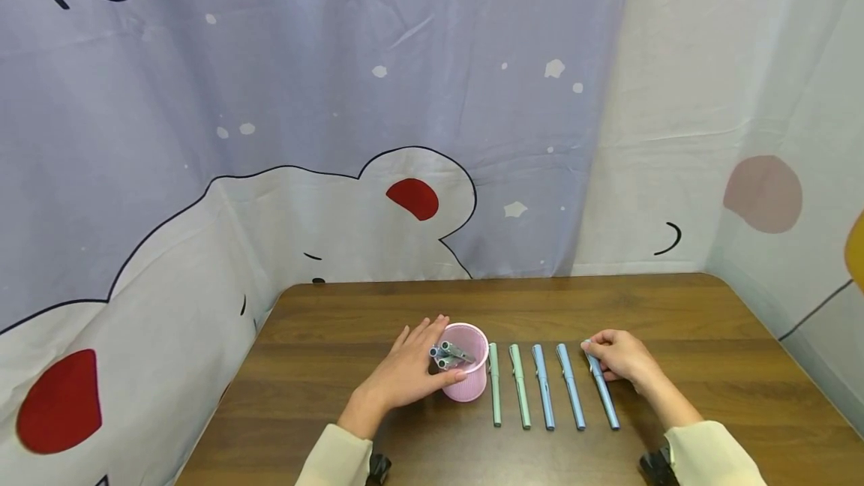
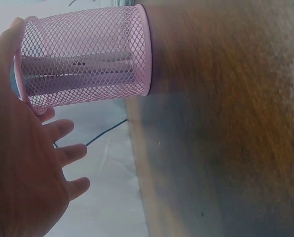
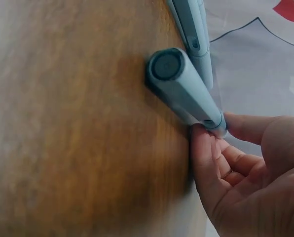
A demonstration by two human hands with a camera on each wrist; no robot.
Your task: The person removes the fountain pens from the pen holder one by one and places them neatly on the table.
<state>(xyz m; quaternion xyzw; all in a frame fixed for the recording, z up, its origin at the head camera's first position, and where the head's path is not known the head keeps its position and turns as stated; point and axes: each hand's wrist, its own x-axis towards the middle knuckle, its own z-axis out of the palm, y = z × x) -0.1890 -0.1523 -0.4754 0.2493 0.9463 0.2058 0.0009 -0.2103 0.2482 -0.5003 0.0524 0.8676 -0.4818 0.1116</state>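
Blue pen (image 1: 604,390) pinched in right hand (image 1: 624,357), we're perhaps lifting, next needing steadiness. Spread left fingers (image 2: 72,154) are straddling the cup (image 1: 466,387).

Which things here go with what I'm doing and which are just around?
Seemingly for the job:
Pink mesh cup, held by the left hand
Pens inside it
Two green pens, two blue pens lying in a row
Rightmost blue pen, pinched by the right hand

Just around:
Printed cloth
Table
Black wrist gear

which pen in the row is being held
The rightmost blue pen: the right hand pinches its far end, while the other four pens in the row lie untouched.
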